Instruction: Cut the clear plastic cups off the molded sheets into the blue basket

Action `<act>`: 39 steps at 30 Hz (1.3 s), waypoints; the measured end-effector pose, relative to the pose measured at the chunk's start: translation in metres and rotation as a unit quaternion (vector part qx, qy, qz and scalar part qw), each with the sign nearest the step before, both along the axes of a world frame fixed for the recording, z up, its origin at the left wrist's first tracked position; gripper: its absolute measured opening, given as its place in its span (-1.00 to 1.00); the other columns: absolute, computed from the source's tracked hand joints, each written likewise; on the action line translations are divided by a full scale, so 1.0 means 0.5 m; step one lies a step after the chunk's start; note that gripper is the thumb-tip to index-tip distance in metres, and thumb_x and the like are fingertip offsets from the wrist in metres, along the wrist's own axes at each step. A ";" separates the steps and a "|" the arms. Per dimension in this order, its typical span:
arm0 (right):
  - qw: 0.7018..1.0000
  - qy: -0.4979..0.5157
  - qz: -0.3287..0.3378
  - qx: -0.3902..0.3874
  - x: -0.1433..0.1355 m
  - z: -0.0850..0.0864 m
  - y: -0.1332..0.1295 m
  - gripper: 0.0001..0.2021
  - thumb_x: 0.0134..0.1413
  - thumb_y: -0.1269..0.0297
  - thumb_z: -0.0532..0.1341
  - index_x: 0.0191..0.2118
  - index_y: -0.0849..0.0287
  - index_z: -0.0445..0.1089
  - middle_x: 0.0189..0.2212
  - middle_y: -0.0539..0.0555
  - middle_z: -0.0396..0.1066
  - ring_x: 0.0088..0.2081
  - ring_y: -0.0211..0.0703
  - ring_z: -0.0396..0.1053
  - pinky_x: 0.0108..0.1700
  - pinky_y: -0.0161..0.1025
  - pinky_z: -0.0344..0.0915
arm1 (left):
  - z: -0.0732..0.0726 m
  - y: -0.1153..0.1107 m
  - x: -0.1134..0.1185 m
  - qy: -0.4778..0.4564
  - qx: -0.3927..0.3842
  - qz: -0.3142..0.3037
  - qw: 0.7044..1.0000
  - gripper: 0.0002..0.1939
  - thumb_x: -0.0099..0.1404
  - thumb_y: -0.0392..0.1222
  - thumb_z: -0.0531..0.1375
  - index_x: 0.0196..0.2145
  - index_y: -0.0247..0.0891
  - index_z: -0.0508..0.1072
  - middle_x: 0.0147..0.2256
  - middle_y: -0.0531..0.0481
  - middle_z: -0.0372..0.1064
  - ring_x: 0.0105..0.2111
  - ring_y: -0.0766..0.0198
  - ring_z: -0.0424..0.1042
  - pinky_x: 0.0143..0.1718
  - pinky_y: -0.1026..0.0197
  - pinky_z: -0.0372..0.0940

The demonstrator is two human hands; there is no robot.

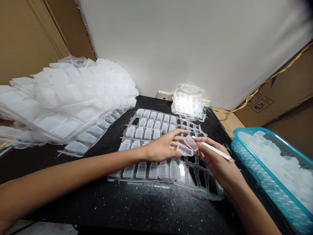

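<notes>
My left hand (162,147) reaches over the plastic sheets with its fingers stretched out. A translucent plastic compartment piece (185,150) is held at its thumb and fingertips, close against my right hand (216,161). In my right hand is a slim white-handled tool (216,151), perhaps a craft knife; its tip is hard to make out. Another translucent plastic piece (191,143) sits at the right fingertips, touching or nearly touching the first. Beneath both hands lie moulded sheets (141,170) with rows of translucent compartments on the left and cut-out openings on the right.
A tall pile of translucent moulded sheets (73,94) leans on the left. At the back, emptied frames (187,101) are stacked beside a wall socket (164,96). A blue basket (256,174) of loose pieces stands right. Yellow twisted wire (249,96) runs past cardboard boxes (276,94).
</notes>
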State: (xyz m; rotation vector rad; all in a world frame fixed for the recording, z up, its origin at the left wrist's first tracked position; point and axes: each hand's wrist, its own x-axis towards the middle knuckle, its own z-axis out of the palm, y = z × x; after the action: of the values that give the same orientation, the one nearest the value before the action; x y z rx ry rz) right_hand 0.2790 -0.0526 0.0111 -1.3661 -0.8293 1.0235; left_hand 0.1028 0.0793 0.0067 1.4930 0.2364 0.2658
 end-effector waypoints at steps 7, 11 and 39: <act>1.000 0.006 0.002 0.000 0.001 0.002 -0.002 -0.71 0.03 0.09 0.44 -0.17 0.11 0.55 -0.25 0.06 0.52 -0.25 -0.17 0.43 -0.16 -0.28 0.38 | -0.004 -0.006 0.000 -0.010 0.043 -0.019 0.999 -0.21 0.25 -0.51 0.21 0.34 -0.10 0.08 0.24 -0.32 0.23 0.12 0.02 0.44 0.07 -0.07 0.39; 1.000 -0.001 0.000 0.002 0.002 0.003 -0.001 -0.74 0.04 0.13 0.45 -0.18 0.10 0.56 -0.21 0.05 0.50 -0.25 -0.21 0.41 -0.18 -0.32 0.38 | -0.005 -0.005 0.001 -0.002 0.064 -0.016 0.998 -0.21 0.25 -0.47 0.24 0.34 -0.11 0.08 0.16 -0.31 0.32 0.10 -0.01 0.45 0.06 -0.10 0.40; 0.944 -0.313 0.073 0.069 -0.009 0.013 -0.022 -0.77 0.20 0.20 0.33 -0.03 0.00 0.43 0.06 0.07 0.49 -0.01 -0.02 0.50 0.02 -0.17 0.40 | -0.013 -0.004 0.003 -0.015 -0.042 0.012 0.999 -0.23 0.19 -0.34 0.36 0.29 -0.16 0.16 0.14 -0.34 0.33 0.02 -0.01 0.48 0.02 -0.11 0.36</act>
State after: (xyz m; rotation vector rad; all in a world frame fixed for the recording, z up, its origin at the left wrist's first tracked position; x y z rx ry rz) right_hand 0.2746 -0.0634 0.0176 -1.5426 -1.4626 0.6169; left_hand 0.1041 0.0772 0.0003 1.4033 0.2393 0.2935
